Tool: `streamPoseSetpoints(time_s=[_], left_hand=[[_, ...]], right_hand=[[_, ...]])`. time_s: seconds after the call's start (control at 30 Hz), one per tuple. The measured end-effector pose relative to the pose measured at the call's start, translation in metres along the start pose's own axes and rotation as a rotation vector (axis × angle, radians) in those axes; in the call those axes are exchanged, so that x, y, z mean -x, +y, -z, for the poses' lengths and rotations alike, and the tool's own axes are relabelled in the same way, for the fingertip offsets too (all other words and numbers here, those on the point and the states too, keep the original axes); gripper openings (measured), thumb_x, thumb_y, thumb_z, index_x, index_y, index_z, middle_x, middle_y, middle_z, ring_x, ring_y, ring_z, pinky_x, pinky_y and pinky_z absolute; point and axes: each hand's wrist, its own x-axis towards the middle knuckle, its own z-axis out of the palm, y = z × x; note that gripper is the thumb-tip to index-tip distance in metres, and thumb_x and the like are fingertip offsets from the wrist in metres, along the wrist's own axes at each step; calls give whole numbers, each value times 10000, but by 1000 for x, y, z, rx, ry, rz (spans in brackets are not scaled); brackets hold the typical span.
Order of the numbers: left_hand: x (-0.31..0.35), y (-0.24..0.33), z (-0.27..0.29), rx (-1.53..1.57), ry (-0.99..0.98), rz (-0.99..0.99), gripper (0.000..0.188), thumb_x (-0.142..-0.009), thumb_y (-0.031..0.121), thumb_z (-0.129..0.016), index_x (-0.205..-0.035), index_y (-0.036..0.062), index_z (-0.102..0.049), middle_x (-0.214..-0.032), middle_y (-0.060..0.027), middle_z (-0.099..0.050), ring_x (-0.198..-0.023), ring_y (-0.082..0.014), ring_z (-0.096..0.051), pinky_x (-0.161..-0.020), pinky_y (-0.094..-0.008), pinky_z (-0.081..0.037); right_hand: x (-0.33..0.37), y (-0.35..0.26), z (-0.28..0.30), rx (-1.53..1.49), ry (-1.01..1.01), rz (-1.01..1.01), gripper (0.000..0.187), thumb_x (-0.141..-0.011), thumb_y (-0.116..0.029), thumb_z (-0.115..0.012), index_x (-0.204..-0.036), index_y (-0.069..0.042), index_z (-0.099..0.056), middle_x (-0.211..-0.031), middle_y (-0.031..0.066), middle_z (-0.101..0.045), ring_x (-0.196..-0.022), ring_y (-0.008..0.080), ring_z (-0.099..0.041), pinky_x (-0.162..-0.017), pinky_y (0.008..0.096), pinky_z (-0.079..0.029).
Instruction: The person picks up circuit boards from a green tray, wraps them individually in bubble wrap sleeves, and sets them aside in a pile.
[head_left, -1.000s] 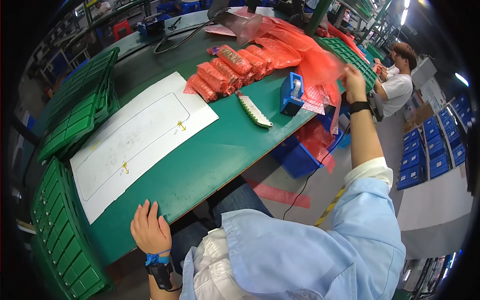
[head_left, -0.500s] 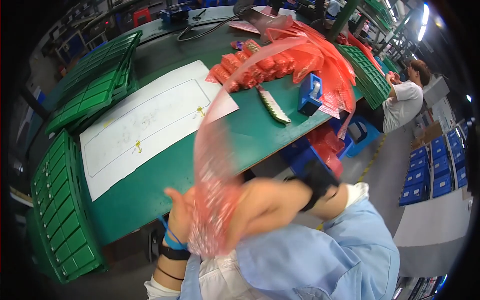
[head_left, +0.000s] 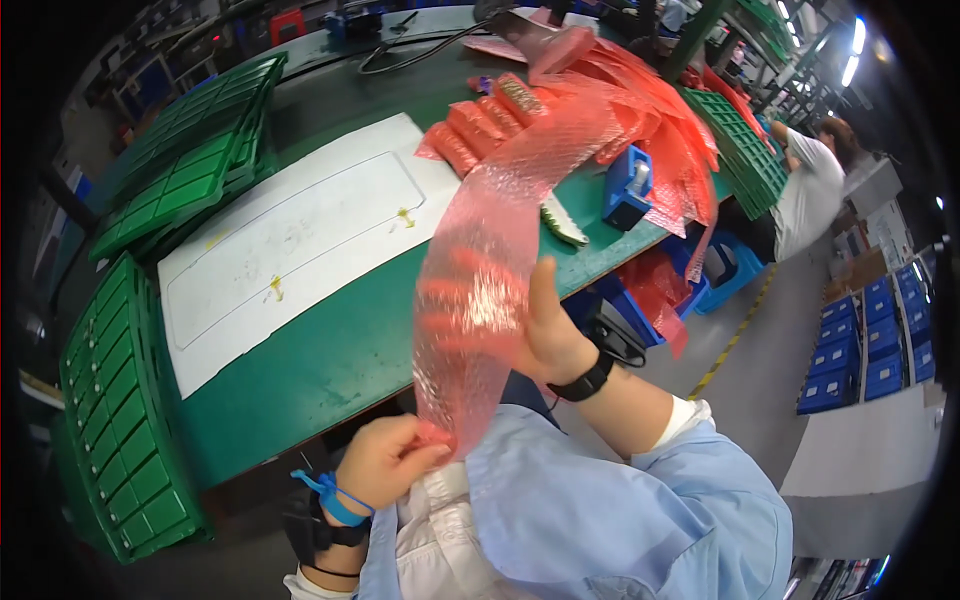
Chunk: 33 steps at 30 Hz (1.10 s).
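A long sheet of translucent pink bubble wrap (head_left: 490,215) hangs from the pile on the table down toward my lap. Its lower end is pinched between the thumb and fingers of my left hand (head_left: 385,462). My right hand (head_left: 545,335) lies flat behind the sheet, fingers stretched out and showing through it, thumb up beside its right edge. Several red-wrapped rolls (head_left: 455,148) lie on the table beyond. A pale, jagged-edged blade (head_left: 563,222) sticks out from under the sheet, beside a blue tape dispenser (head_left: 626,190).
A marked white sheet (head_left: 300,250) covers part of the green table (head_left: 290,400). Green slatted crates (head_left: 130,420) stand at the left, another green crate (head_left: 740,150) at the right. More red bubble wrap (head_left: 640,100) is heaped behind; a blue bin (head_left: 630,315) sits below the edge. A person (head_left: 810,190) works far right.
The blurred, gathered wrap is now spread out lengthwise. My right hand has moved up and right behind it, fingers extended; my left hand has dropped to its lower end.
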Motion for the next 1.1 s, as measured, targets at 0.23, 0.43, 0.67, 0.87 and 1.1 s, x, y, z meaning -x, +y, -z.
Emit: streamPoseSetpoints(time_s=[0.23,0.43,0.67,0.87,1.1], left_hand=[[-19,-46,-40,-796,-67,-114,136,-837,147,-705,-912,36,-680,-856,-153,-692,-718,-239,-680,-644,-344,-515],[-29,-202,-30,-731,366,119,272,-854,301,-660,-909,35,-674,-872,-206,-675,-803,-385,-644,-722,-457,-506],[-47,-186,-36,-827,379,253,321,-862,346,-637,-919,32,-670,-890,-228,-667,-842,-409,-637,-759,-485,-500],[-11,-156,-36,-863,215,535,343,-866,363,-630,-944,31,-671,-909,-247,-664,-858,-415,-638,-779,-494,-500],[-8,-100,-23,-873,102,409,502,-875,513,-593,-1147,94,-644,-1091,-271,-656,-1005,-360,-652,-850,-518,-467]], right_hand=[[-3,-94,40,93,338,392,426,-972,-195,-560,-1352,-24,-471,-1265,125,-593,-1148,260,-580,-1006,423,-450],[13,-118,-14,310,100,465,269,-928,-88,-599,-1189,-20,-591,-1122,83,-659,-1060,206,-619,-956,364,-474],[34,-95,-41,713,-84,276,189,-924,-54,-617,-1109,-21,-629,-1101,44,-655,-998,125,-606,-902,302,-477],[38,-60,-4,921,-54,242,184,-943,-71,-599,-1117,-14,-621,-1104,38,-649,-979,99,-588,-888,288,-478],[22,-54,11,886,82,-1,259,-971,-105,-563,-1214,-15,-569,-1194,39,-614,-1048,101,-564,-930,282,-460]])
